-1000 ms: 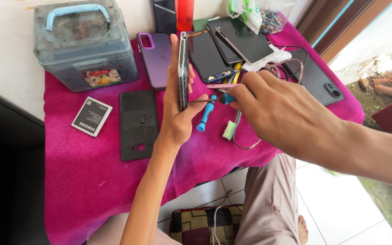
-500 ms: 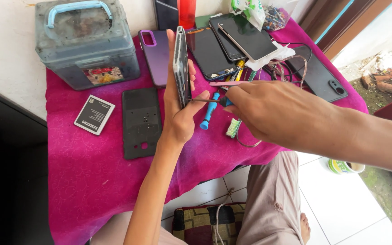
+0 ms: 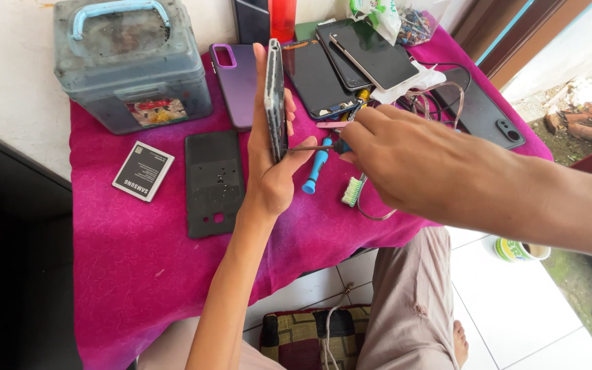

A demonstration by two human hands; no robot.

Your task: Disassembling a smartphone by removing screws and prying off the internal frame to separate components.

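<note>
In the head view, a smartphone [image 3: 275, 99] is held upright on its edge above the pink-covered worktop [image 3: 138, 260], clasped in the grip of the left hand [image 3: 272, 161]. A small screwdriver [image 3: 316, 147] is pinched in the right hand [image 3: 405, 161], its tip set against the phone's back face — a screw is judged to be worked just now. A black back cover [image 3: 214, 181] and a battery [image 3: 143, 170] lie left of the hand, a blue-handled tool [image 3: 315, 168] just beside it. A steady tip is called for next — square on the screw.
</note>
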